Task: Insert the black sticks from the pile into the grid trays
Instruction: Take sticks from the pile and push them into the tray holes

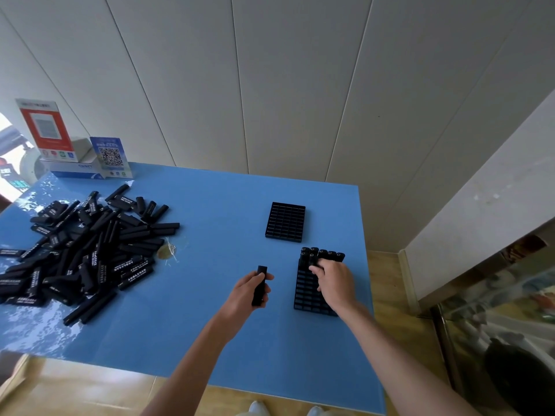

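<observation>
On the near tray [303,295] my right hand [333,283] pinches a stick [313,259] — far row | left hand [249,291] grips one stick [259,285] | pile [84,250] left.

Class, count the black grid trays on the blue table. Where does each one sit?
2. The far tray lies empty toward the table's back right. The near tray sits just in front of it, under the right hand, with sticks standing in its far rows.

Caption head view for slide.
Left hand holds a black stick; right hand at part-filled grid tray.
</observation>
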